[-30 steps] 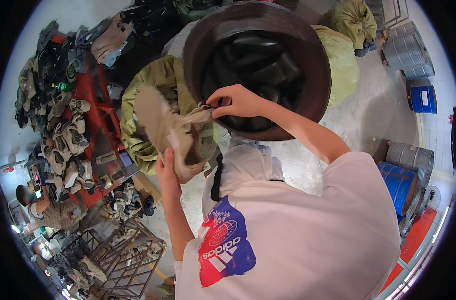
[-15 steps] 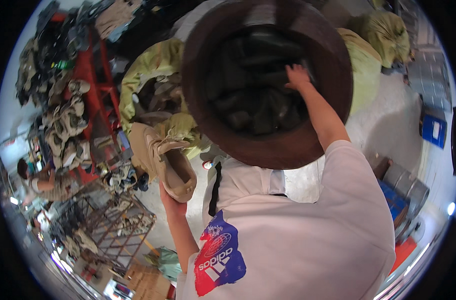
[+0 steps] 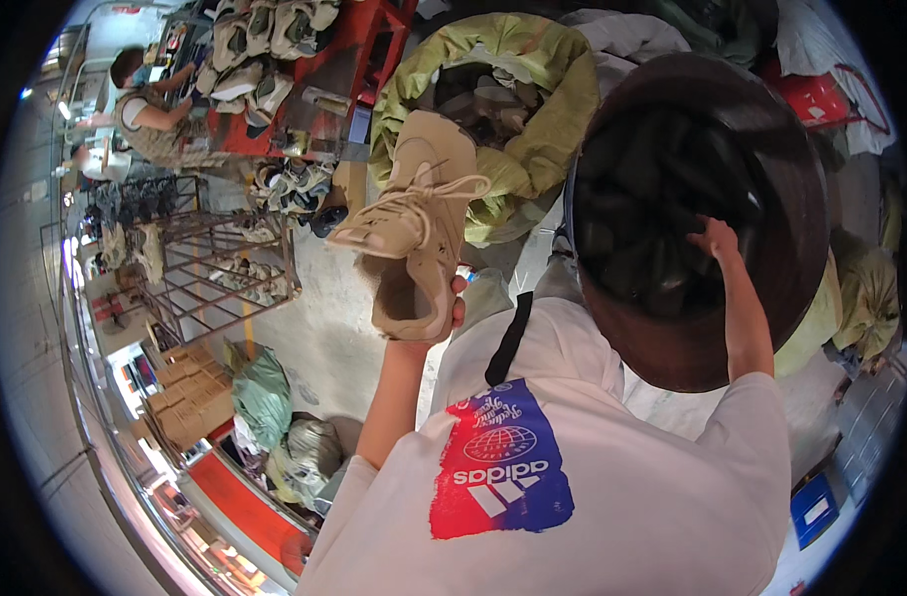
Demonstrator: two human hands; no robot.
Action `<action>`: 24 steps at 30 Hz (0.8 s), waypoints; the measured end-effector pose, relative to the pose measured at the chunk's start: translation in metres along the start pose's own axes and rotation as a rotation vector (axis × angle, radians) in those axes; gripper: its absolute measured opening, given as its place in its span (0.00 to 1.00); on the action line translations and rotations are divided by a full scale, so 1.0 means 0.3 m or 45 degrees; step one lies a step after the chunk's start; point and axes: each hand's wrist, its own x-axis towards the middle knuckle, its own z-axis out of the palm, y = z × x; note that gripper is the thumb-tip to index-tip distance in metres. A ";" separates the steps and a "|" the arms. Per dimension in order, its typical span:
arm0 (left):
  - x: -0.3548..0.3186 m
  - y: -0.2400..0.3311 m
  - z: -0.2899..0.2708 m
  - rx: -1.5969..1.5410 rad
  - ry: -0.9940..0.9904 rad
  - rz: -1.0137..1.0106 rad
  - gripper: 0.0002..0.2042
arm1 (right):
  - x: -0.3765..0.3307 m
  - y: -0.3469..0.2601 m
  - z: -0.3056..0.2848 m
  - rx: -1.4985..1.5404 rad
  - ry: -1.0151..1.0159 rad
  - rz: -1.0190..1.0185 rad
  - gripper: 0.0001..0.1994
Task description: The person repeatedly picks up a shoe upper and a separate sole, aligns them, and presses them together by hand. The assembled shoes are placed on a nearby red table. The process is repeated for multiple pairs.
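My left hand (image 3: 452, 303) has its grip closed under the heel of a tan shoe (image 3: 417, 223), toe up, clear of the big dark tub (image 3: 771, 129) to its right; my right hand (image 3: 714, 238) reaches into that tub, fingers hidden.

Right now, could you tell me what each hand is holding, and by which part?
The left hand holds a tan boot by its heel. The right hand reaches into the dark tub; no hold can be told.
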 end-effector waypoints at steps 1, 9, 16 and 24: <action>0.002 0.005 -0.008 0.028 0.000 0.001 0.35 | -0.033 -0.023 -0.016 0.005 -0.040 0.047 0.39; -0.033 0.083 -0.149 0.445 0.549 0.473 0.32 | -0.609 -0.106 -0.180 1.559 -0.092 0.112 0.20; 0.000 0.265 -0.084 0.833 0.145 0.606 0.41 | -0.997 -0.521 -0.187 2.349 -0.767 -0.271 0.30; -0.275 0.615 -0.093 1.160 -0.276 0.728 0.50 | -1.235 -1.311 -0.068 2.323 -1.417 -0.044 0.34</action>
